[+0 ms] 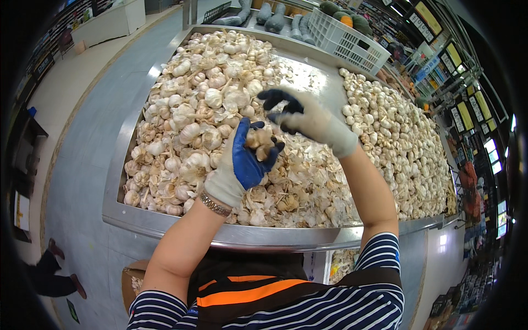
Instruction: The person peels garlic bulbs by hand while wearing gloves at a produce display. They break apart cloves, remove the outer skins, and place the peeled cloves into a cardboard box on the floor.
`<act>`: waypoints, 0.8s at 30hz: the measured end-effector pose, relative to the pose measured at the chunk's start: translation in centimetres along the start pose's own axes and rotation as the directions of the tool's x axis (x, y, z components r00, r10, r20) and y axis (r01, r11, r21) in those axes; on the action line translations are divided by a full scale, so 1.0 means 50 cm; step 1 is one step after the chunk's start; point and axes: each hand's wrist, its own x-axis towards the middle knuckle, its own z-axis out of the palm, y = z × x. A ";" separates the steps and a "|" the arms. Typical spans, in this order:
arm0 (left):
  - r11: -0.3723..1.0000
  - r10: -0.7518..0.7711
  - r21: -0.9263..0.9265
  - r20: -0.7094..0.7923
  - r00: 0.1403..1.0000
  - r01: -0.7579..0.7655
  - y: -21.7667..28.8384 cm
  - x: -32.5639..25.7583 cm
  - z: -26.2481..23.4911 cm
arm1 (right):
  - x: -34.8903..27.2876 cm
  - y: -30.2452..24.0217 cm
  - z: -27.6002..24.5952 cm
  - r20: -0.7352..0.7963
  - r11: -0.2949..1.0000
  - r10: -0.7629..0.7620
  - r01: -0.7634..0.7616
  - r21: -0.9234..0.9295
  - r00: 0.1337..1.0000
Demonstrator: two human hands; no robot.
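Observation:
My left hand (246, 162), in a white glove with a blue palm, is turned up and closed around some brownish garlic (259, 142). Whether that is one split bulb or a few pieces, I cannot make out. Just above and to the right, my right hand (308, 118) hovers in a white glove with dark blue fingers. Its fingers are apart, slightly blurred, with nothing seen between them. Under both hands spreads a heap of garlic bulbs (190, 132), and loose papery garlic skins (311, 190) lie to the right.
A metal display bin (242, 237) with a raised rim surrounds the garlic. Cleaner bulbs (401, 148) fill its right side. Behind stand a white plastic crate (346, 44) and green gourds (275, 21). Below the front edge is a box of scraps (344, 264). A person's legs (52, 275) show at lower left.

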 end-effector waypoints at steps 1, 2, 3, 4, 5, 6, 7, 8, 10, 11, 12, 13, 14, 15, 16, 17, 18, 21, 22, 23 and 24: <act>1.000 -0.005 -0.030 -0.020 1.000 0.005 0.000 -0.004 0.020 | 0.003 0.017 -0.022 -0.044 0.995 0.033 -0.028 0.092 0.998; 0.998 -0.061 0.016 -0.186 0.981 0.065 0.003 -0.014 0.041 | 0.003 0.053 -0.040 -0.158 0.988 0.108 -0.089 0.126 0.981; 0.997 -0.074 0.024 -0.134 0.988 0.078 0.007 -0.010 0.029 | 0.015 0.119 -0.060 -0.224 0.984 0.179 -0.171 0.054 0.958; 0.995 -0.089 0.028 -0.080 0.993 0.092 0.008 -0.003 0.016 | 0.020 0.182 -0.074 -0.292 0.966 0.244 -0.260 -0.015 0.925; 0.996 -0.072 0.050 -0.080 0.994 0.076 0.010 -0.002 0.012 | 0.019 0.209 -0.072 -0.295 0.913 0.284 -0.351 -0.208 0.912; 0.996 -0.055 0.072 -0.077 0.996 0.060 0.011 -0.003 0.011 | 0.017 0.236 -0.070 -0.307 0.816 0.320 -0.426 -0.392 0.896; 0.994 -0.043 0.093 -0.071 0.997 0.049 0.009 -0.002 0.011 | 0.011 0.280 -0.066 -0.303 0.791 0.292 -0.407 -0.457 0.907; 0.994 -0.041 0.095 -0.061 0.997 0.047 0.004 -0.002 0.015 | 0.001 0.344 -0.060 -0.300 0.759 0.269 -0.393 -0.519 0.915; 0.994 -0.025 0.105 -0.050 0.998 0.031 0.000 -0.006 0.022 | 0.002 0.415 -0.046 -0.207 0.741 0.286 -0.353 -0.571 0.936; 0.996 -0.025 0.089 -0.015 1.000 0.026 0.006 -0.007 0.018 | 0.005 0.400 -0.025 -0.246 0.733 0.286 -0.376 -0.566 0.926; 0.997 -0.023 0.074 0.018 1.000 0.022 0.013 -0.011 0.013 | 0.009 0.360 -0.003 -0.283 0.726 0.286 -0.399 -0.559 0.916; 0.998 -0.038 0.058 0.056 0.998 0.034 0.013 -0.012 0.011 | 0.009 0.350 0.003 -0.260 0.696 0.294 -0.393 -0.601 0.920; 0.999 -0.037 0.036 0.070 0.997 0.034 0.011 -0.012 0.013 | 0.010 0.343 0.008 -0.238 0.665 0.303 -0.384 -0.641 0.923; 0.999 -0.032 0.016 0.088 0.996 0.031 0.011 -0.011 0.020 | 0.013 0.332 0.009 -0.216 0.632 0.308 -0.370 -0.681 0.926; 1.000 -0.027 -0.004 0.106 0.994 0.028 0.011 -0.011 0.025 | 0.013 0.320 0.007 -0.244 0.650 0.306 -0.389 -0.653 0.920; 0.999 -0.041 -0.020 0.147 0.988 0.044 0.013 -0.012 0.026 | 0.012 0.308 0.005 -0.270 0.668 0.303 -0.406 -0.624 0.914; 0.999 -0.036 -0.022 0.141 0.989 0.039 0.015 -0.013 0.033 | 0.016 0.298 0.003 -0.297 0.685 0.297 -0.419 -0.596 0.908; 0.998 -0.037 -0.036 0.153 0.988 0.043 0.006 -0.008 0.041 | -0.018 0.329 -0.056 -0.271 0.893 0.394 -0.296 0.339 0.878; 0.999 -0.039 -0.012 0.144 0.989 0.041 0.004 -0.007 0.035 | -0.026 0.327 -0.065 -0.190 0.712 0.404 -0.177 0.680 0.895; 0.999 -0.041 0.011 0.136 0.990 0.040 0.001 -0.006 0.029 | -0.038 0.326 -0.068 -0.187 0.652 0.400 -0.135 0.746 0.897; 0.999 -0.037 0.037 0.125 0.991 0.032 0.001 -0.007 0.026 | -0.049 0.299 -0.065 -0.179 0.584 0.391 -0.094 0.806 0.903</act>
